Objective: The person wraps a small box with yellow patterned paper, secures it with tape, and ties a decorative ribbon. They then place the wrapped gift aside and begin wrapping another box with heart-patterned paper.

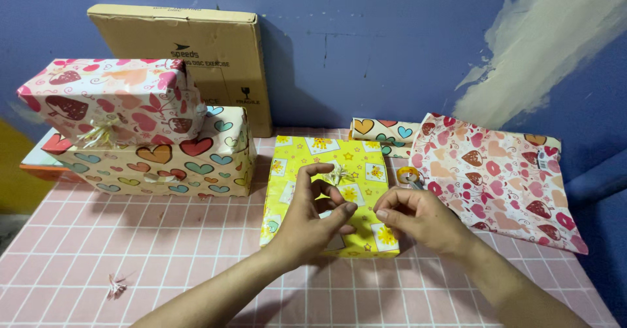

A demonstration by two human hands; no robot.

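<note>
A flat box wrapped in yellow paper with stars and flower squares (297, 171) lies on the pink checked table (98, 236). A small pale ribbon bow (339, 173) sits on its top. My left hand (312, 220) hovers over the box, thumb and fingers curled, tips just below the bow. My right hand (418, 217) rests at the box's right edge with fingers pinched together; whether it holds something small I cannot tell. The near part of the box is hidden by both hands.
Two wrapped boxes are stacked at left: a strawberry-print one (111, 99) on a heart-print one (157, 158). A brown carton (196, 47) leans on the blue wall. Strawberry paper (503, 178), folded heart paper (382, 131) and orange-handled scissors (410, 175) lie right. A spare bow (116, 287) lies near left.
</note>
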